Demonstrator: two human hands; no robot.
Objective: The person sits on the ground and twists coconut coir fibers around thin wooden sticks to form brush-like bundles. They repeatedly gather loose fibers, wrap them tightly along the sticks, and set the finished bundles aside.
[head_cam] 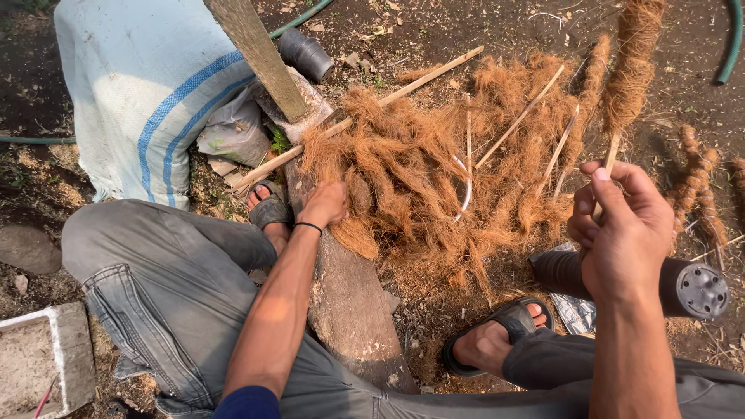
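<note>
Left hand (326, 203) rests with fingers pressed down into the near edge of a loose heap of orange-brown coconut fibre (434, 167) on the ground, directly ahead of it. Right hand (621, 225) is closed, pinching a thin bamboo stick wrapped in coconut fibre (630, 74), which rises from its fingertips. A black plastic pot (687, 287) lies just below this hand.

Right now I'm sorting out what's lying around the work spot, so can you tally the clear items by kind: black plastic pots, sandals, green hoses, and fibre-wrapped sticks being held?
Black plastic pots: 2, one near the wooden post, one lying by the right hand
Sandals: 2
Green hoses: 2
Fibre-wrapped stick in hand: 1
Total: 7
</note>
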